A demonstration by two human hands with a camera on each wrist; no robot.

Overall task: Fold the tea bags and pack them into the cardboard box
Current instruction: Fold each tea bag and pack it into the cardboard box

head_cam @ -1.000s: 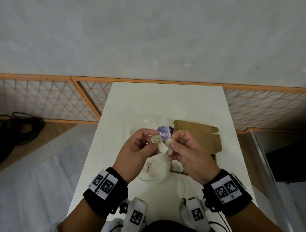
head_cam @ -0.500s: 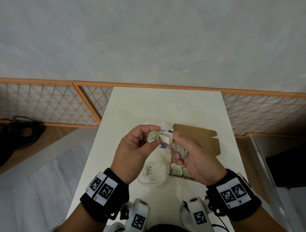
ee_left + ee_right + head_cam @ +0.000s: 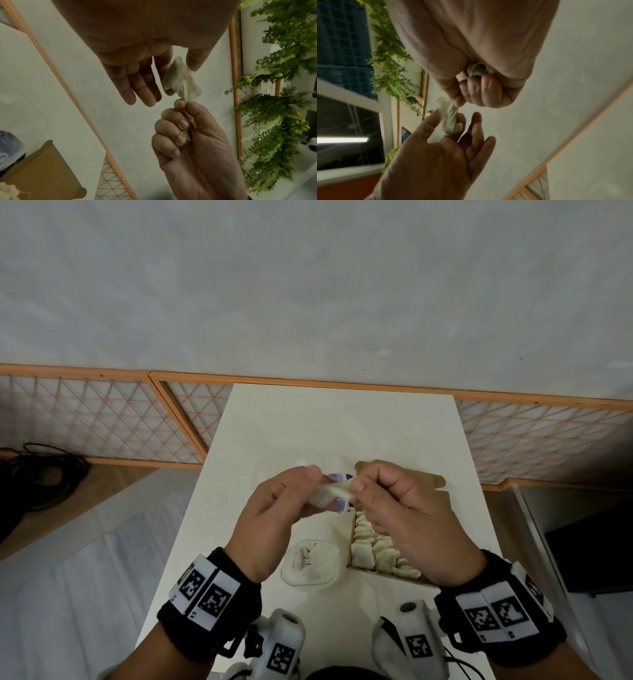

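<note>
above the white table (image 3: 342,419), both my hands are raised with one tea bag (image 3: 330,493) stretched between them. my right hand (image 3: 400,508) has its fingers curled, and its thumb and forefinger pinch one end of the bag; the left wrist view shows the bag's string (image 3: 189,129) looping down inside that fist. my left hand (image 3: 274,515) keeps its fingers nearly straight, with the thumb and forefinger closed lightly on the other side of the bag. the bag is crumpled and pale green, clear of the tabletop. below my right hand the cardboard box (image 3: 435,484) stands open on the table, with rows of folded tea bags (image 3: 371,549) packed inside. just left of the box lies a clear plastic bag (image 3: 311,563).
</note>
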